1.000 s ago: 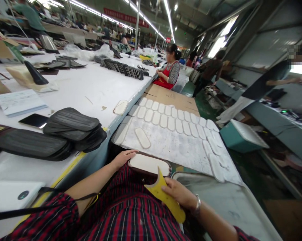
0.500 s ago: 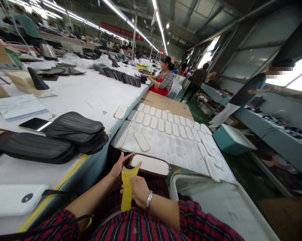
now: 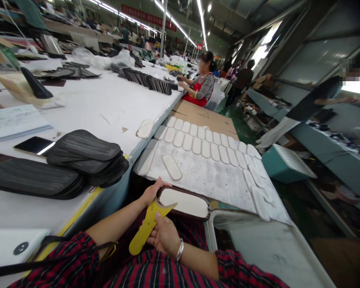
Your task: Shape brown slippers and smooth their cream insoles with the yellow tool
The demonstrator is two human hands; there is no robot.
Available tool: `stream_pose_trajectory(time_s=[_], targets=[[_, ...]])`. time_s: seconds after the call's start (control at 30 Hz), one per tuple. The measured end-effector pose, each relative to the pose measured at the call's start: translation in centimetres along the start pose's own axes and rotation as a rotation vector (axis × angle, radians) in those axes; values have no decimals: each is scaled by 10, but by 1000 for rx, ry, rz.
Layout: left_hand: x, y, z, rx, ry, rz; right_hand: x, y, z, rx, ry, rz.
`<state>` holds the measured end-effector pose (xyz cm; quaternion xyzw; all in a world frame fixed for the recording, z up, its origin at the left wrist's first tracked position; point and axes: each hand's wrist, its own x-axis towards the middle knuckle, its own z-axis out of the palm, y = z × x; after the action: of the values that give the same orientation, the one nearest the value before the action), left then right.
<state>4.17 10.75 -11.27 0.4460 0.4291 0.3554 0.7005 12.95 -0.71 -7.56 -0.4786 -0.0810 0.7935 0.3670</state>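
Panel (image 3: 184, 203) at left hand (image 3: 150, 195), scraper (image 3: 144, 232) in right (image 3: 166, 237)

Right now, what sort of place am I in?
Likely a factory workshop: rows of pale oval pieces, stacks of black pieces on a long white table, and a person in a red apron beside it.

Strip lights (image 3: 201, 20), a long worktable (image 3: 86, 104), stacked black pieces (image 3: 84, 149) and an aproned co-worker (image 3: 201, 89) mark a factory workshop.
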Motion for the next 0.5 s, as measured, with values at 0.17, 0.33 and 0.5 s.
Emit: stream_pose_trajectory(time_s=[0.17,0.33,0.5], targets=[[-3,6,6,231,80,65,-3,-5,1,3,37,38],[-3,11,13,460,141,155,-6,-7,-4,17,34,52],[-1,13,26,645,170,174,-10,-15,-9,9,56,43]])
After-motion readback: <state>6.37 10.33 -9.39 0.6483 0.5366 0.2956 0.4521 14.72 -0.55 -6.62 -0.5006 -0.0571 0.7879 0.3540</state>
